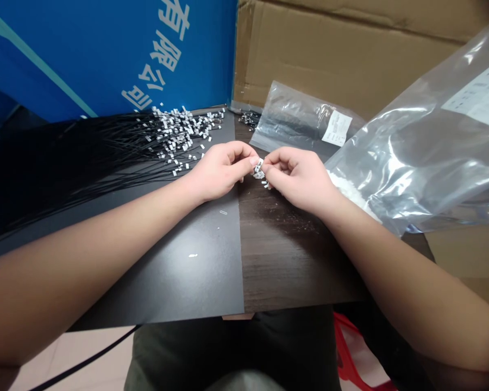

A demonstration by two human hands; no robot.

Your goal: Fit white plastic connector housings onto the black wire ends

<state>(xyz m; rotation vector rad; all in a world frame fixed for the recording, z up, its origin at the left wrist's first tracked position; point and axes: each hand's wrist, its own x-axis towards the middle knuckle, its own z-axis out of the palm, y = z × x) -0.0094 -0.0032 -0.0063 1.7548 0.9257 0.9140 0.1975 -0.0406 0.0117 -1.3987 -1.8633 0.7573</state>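
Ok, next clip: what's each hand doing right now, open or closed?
Left hand: closed, fingers pinching small white pieces.
Right hand: closed, fingers pinching the same small white pieces.

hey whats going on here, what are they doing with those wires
A person is pinching small white pieces between their left hand and right hand, above a dark table. To the left, thin black wires with white ends lie heaped on a black sheet. A clear plastic bag lies to the right.
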